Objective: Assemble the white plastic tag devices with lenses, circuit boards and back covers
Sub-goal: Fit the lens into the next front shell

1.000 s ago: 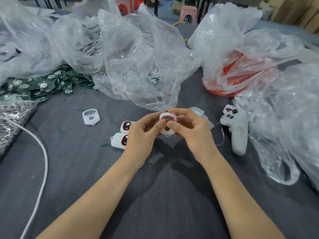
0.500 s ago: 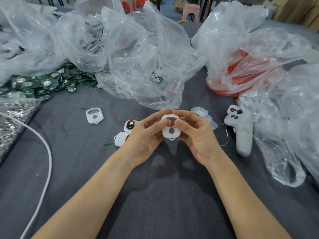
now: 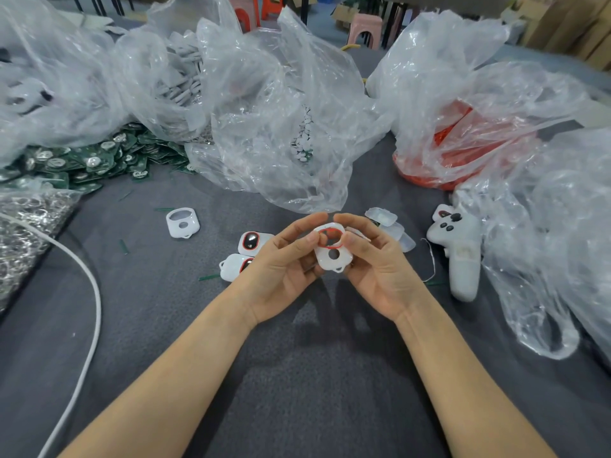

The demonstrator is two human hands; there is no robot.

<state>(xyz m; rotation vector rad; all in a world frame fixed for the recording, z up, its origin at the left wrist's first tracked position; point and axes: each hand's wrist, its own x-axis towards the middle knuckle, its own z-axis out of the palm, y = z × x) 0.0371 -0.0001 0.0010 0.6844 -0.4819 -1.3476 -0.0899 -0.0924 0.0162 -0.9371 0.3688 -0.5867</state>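
Left hand and right hand pinch one white tag shell between curled fingertips, mid-scene. Its red-ringed window looks unfilled. Just left lie two lensed tags. Spare shell and circuit boards, farther left, await assembly.

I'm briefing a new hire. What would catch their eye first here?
At centre, the left hand and right hand pinch a white tag shell with a red ring. Behind, crumpled clear plastic bags heap across the table; green circuit boards pile at far left.
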